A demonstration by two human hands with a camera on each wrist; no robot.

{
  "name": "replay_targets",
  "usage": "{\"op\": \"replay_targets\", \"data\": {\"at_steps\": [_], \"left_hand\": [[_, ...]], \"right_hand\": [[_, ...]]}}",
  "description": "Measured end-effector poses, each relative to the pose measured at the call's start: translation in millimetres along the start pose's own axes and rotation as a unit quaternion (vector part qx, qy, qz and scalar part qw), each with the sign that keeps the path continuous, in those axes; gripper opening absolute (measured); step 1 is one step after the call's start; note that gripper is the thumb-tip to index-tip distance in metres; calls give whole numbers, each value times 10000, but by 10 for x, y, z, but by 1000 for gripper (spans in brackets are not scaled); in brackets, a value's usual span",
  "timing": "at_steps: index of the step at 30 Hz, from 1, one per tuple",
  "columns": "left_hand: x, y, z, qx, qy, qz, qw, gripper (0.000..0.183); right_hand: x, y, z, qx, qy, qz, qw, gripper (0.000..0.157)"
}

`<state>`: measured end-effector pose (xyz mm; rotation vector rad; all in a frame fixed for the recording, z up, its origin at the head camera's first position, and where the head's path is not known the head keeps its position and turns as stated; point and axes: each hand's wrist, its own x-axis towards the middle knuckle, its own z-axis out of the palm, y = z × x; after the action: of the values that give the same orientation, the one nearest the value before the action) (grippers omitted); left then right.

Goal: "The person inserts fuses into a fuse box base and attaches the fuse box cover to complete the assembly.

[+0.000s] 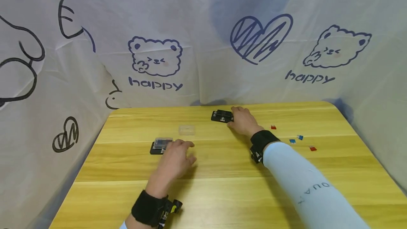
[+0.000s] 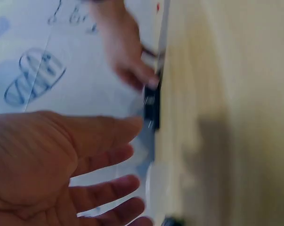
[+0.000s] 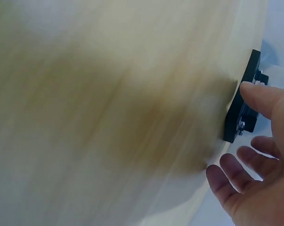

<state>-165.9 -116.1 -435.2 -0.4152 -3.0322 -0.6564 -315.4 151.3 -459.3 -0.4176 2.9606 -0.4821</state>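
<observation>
While both hands sit on the wooden counter, each is by its own black block. Right hand is at centre frame near the counter's far edge, fingers spread and relaxed, thumb tip touching the near end of the far black block. It isn't gripping it, just touching. That block's long axis runs left-right across the head view, sticking out to the left of the hand.

Left hand is lower, left of centre, fingers straight and loose, holding nothing. Its fingertips lie right beside the near black block, which has a clear cover on top and also lies long-axis left-right, just up-left of the hand. A separate clear lid lies between the 2 blocks.

Over at centre right, 4 small fuses, red and blue, are scattered well apart from both hands.
</observation>
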Motion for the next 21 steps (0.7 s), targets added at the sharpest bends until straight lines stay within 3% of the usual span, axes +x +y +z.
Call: {"op": "replay_targets", "data": {"at_steps": [3, 6, 12, 21], "left_hand": [[-51, 116, 159, -143, -485, 223, 9985, 46], [-89, 184, 278, -103, -734, 456, 9962, 48], [-119, 234, 354, 143, -775, 651, 9948, 53], [-104, 206, 364, 336, -733, 622, 9948, 61]], "right_hand": [[20, -1, 25, -86, -81, -5, 9999, 71], [27, 0, 51, -179, -62, 15, 9998, 66], [-11, -8, 85, -37, 27, 94, 9999, 60], [-223, 24, 87, 276, -23, -320, 9991, 53]]}}
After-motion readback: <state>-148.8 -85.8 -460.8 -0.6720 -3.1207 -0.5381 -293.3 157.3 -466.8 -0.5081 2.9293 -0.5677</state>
